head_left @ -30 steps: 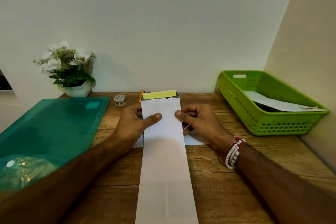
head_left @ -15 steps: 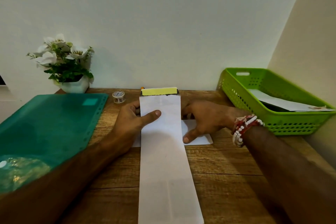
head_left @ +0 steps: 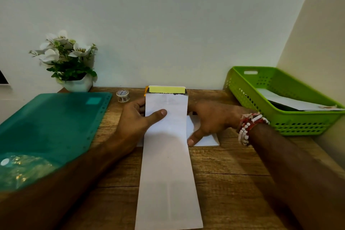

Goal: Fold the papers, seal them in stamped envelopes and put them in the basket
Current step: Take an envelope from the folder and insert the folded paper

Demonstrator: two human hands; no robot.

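Observation:
A long white envelope runs from the table's near edge toward the wall. My left hand grips its far end, thumb on top and fingers underneath. A smaller white folded paper lies flat under it, sticking out to the right. My right hand rests on that paper with the thumb pressed near its front edge; its fingertips are hidden behind the envelope. The green basket stands at the right against the wall with a white envelope inside.
A yellow-topped pad and an orange pen tip sit behind the envelope at the wall. A small tape roll, a potted white flower, a green plastic folder and a clear bag are at the left on the wooden table.
My right hand let go of the envelope's top and dropped to the right onto the folded paper. The left hand kept its grip.

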